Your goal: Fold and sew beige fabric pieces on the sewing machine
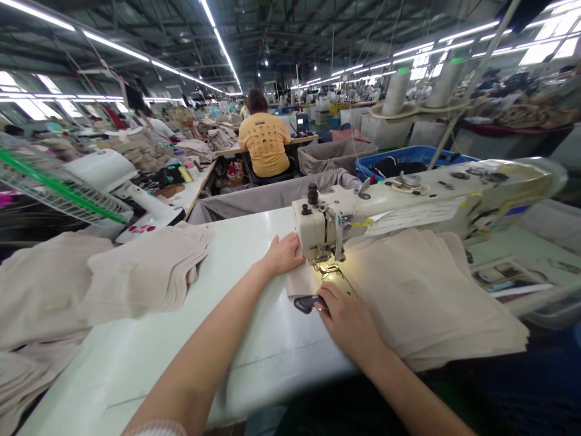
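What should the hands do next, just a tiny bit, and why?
I'd probably slide the dark tool slightly away from the small cloth. It sits at the cloth's near edge, by the right hand's fingers, while the left hand is at the cloth beside the machine head.

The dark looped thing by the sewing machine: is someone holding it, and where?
The right hand seems to hold the dark looped thing; its loop pokes out past the fingers, which hide the exact part they grip.

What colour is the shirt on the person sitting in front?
The shirt is yellow-orange with small dark prints, seen in the head view.
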{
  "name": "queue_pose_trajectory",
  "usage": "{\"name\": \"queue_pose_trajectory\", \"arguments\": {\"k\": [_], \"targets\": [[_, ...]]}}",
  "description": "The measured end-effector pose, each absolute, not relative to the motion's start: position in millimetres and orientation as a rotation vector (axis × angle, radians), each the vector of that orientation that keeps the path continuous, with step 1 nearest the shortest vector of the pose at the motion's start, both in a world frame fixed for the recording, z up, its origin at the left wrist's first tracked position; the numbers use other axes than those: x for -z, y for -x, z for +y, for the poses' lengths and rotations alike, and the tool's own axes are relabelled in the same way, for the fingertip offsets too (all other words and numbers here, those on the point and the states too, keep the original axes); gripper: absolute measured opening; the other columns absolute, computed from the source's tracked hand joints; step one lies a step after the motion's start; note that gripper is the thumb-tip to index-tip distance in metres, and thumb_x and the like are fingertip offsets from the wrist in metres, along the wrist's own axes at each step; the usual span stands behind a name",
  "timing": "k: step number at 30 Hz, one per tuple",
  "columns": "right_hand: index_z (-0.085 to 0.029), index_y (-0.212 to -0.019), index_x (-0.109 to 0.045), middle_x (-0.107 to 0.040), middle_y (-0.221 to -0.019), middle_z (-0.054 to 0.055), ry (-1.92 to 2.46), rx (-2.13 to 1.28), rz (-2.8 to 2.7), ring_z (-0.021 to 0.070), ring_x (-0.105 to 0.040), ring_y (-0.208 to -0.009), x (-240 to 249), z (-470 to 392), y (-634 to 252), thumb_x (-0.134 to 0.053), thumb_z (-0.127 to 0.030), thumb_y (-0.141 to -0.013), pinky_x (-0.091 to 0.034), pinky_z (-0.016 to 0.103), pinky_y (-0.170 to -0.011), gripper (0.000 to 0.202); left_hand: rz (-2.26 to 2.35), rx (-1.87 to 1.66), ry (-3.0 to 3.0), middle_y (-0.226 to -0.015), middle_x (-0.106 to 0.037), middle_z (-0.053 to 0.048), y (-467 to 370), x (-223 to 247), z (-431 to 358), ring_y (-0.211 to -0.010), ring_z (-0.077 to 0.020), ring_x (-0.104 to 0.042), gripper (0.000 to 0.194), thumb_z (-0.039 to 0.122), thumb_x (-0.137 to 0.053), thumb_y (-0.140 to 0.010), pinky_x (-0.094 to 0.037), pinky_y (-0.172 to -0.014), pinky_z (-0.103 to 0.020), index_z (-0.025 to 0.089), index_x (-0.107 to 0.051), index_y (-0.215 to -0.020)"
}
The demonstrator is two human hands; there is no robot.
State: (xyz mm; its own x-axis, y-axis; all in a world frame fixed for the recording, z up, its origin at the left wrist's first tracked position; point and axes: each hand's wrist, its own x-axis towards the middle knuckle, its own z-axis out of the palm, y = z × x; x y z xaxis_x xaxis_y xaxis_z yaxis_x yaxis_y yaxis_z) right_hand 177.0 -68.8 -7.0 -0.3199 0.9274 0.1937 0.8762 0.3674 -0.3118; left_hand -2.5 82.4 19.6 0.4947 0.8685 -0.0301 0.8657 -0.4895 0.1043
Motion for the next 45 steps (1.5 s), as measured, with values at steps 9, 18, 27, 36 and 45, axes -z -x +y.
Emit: {"name": "queue_pose_trajectory", "arguments": {"k": [9, 18, 27, 36, 45], "targets": [[-0.021, -0.091, -0.059, -0.067, -0.097, 0.001, 1.491, -0.097, -2.364, 0.0149, -0.065, -0.069, 12, -86, -183, -0.055, -0.015, -0.096, -0.036, 0.03, -0.056, 0.008, 1.466, -0.112, -2.648, -0.148, -0.051, -0.015, 7, -15, 53, -0.138, -0.0368, -0.044, 0.054, 0.051, -0.05, -0.094, -0.024, -0.115, -0.068, 0.024, -0.05, -0.141], [-0.02, -0.1, -0.06, -0.068, -0.106, 0.003, 1.564, -0.143, -2.367, 0.016, -0.067, -0.076, 9, -83, -182, -0.056, -0.016, -0.097, -0.038, 0.029, -0.058, 0.007, 1.526, -0.131, -2.655, -0.147, -0.053, -0.013, -2, -10, 63, -0.14, -0.035, -0.042, 0.046, 0.042, -0.05, -0.094, -0.023, -0.117, -0.063, 0.023, -0.055, -0.136], [-0.021, -0.097, -0.061, -0.069, -0.102, 0.001, 1.576, -0.112, -2.343, 0.0148, -0.067, -0.074, 9, -74, -182, -0.056, -0.017, -0.097, -0.037, 0.028, -0.057, 0.007, 1.497, -0.104, -2.667, -0.151, -0.05, -0.01, -3, -14, 71, -0.145, -0.0307, -0.036, 0.043, 0.038, -0.054, -0.093, -0.023, -0.12, -0.056, 0.025, -0.059, -0.133], [-0.022, -0.098, -0.06, -0.068, -0.106, 0.002, 1.568, -0.11, -2.302, 0.0142, -0.066, -0.072, 16, -73, -181, -0.054, -0.016, -0.098, -0.038, 0.028, -0.058, 0.008, 1.494, -0.111, -2.669, -0.152, -0.05, -0.006, -2, -10, 75, -0.147, -0.0288, -0.034, 0.043, 0.037, -0.052, -0.094, -0.021, -0.121, -0.054, 0.028, -0.057, -0.135], [-0.021, -0.097, -0.06, -0.069, -0.103, 0.002, 1.562, -0.088, -2.308, 0.0148, -0.066, -0.072, 16, -72, -181, -0.054, -0.016, -0.098, -0.037, 0.029, -0.058, 0.008, 1.507, -0.121, -2.675, -0.15, -0.051, -0.007, -2, -6, 75, -0.146, -0.0303, -0.035, 0.042, 0.039, -0.053, -0.094, -0.022, -0.12, -0.057, 0.028, -0.059, -0.134]]}}
